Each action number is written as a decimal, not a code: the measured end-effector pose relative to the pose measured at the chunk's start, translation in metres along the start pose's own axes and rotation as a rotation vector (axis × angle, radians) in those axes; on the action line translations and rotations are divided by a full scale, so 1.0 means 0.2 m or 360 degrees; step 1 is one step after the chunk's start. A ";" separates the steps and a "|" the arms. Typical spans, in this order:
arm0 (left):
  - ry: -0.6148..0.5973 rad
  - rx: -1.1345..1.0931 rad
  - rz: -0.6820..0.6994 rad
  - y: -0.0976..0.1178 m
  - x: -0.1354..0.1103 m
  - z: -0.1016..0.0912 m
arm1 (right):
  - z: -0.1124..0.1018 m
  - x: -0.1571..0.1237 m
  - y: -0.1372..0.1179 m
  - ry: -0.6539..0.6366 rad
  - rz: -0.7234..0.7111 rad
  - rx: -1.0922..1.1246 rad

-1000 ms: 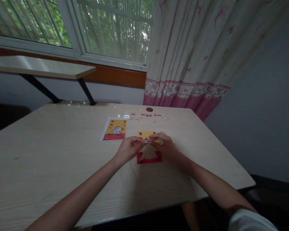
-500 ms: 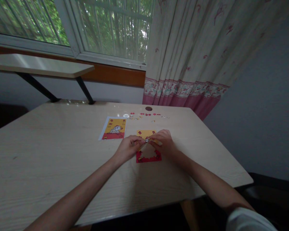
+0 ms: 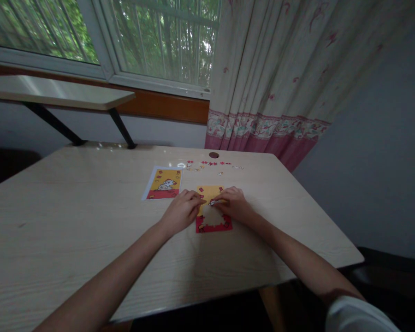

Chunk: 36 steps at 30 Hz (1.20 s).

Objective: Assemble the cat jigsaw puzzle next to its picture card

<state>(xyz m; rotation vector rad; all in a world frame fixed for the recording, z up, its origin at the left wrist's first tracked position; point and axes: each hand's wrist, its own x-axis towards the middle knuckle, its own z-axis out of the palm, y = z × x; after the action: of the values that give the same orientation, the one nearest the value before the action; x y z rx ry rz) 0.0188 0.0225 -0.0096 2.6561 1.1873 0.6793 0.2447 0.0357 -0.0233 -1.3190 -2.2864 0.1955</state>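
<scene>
A partly assembled jigsaw puzzle point(image 3: 212, 228) lies on the table, yellow at the top and red along the bottom, with a bare gap in its lower middle. My right hand point(image 3: 235, 206) reaches over its right side, thumb and fingers closed on a small white puzzle piece point(image 3: 212, 202) at the upper edge of the gap. Over the left edge rests my left hand point(image 3: 183, 211), its index finger stretched onto the yellow part and nothing visible in it. The fingers of both hands hide parts of the puzzle's sides.
A printed picture point(image 3: 164, 184) of a white animal on yellow and red lies to the left. Loose red puzzle pieces point(image 3: 213, 163) and several white and yellow pieces point(image 3: 193, 169) are spread farther back, near a round hole point(image 3: 213, 155). A raised shelf point(image 3: 55, 92) stands at the back left.
My left hand has drawn back left from the small white piece, its fingers now on the puzzle's left side. My right hand stays nearly in place at the piece.
</scene>
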 end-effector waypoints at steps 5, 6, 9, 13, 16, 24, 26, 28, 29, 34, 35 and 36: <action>-0.0112 0.0046 0.0070 0.02 0.00 0.02 | 0.01 0.00 0.01 0.0021 -0.0002 -0.0048; -0.0132 0.0057 0.0071 0.02 0.00 0.03 | 0.01 0.00 0.01 0.0025 -0.0004 -0.0062; -0.0163 0.0084 0.0050 0.02 0.00 0.04 | 0.00 -0.01 0.00 0.0025 -0.0025 -0.0095; -0.0168 0.0118 0.0044 0.02 0.00 0.04 | -0.03 -0.02 -0.03 -0.0009 -0.0096 -0.0098; -0.0181 0.0145 0.0056 0.03 0.00 0.04 | -0.03 -0.03 -0.04 -0.0058 -0.0123 -0.0072; -0.0190 0.0162 0.0062 0.02 -0.01 0.05 | -0.02 -0.02 0.02 -0.0074 -0.0116 0.0056; -0.0183 0.0149 0.0072 0.01 -0.01 0.05 | -0.04 -0.01 0.08 -0.0076 -0.0125 0.0066; -0.0184 0.0143 0.0074 0.01 -0.01 0.04 | -0.08 0.00 0.14 -0.0112 -0.0122 0.0036; -0.0195 0.0146 0.0067 0.02 -0.01 0.04 | -0.09 0.00 0.17 -0.0144 -0.0116 0.0012; -0.0266 0.0183 0.0035 0.03 -0.01 0.02 | -0.13 0.00 0.26 -0.0290 -0.0132 -0.0033; -0.0263 0.0189 0.0034 0.03 0.00 0.03 | -0.13 0.00 0.27 -0.0304 -0.0138 -0.0024; -0.0257 0.0195 0.0038 0.03 -0.01 0.03 | -0.13 0.00 0.27 -0.0316 -0.0137 -0.0016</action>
<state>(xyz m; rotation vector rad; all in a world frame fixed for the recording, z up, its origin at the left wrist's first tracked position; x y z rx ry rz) 0.0248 0.0179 -0.0131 2.7672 1.1902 0.3978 0.2980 0.0603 -0.0205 -1.2521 -2.5064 0.2983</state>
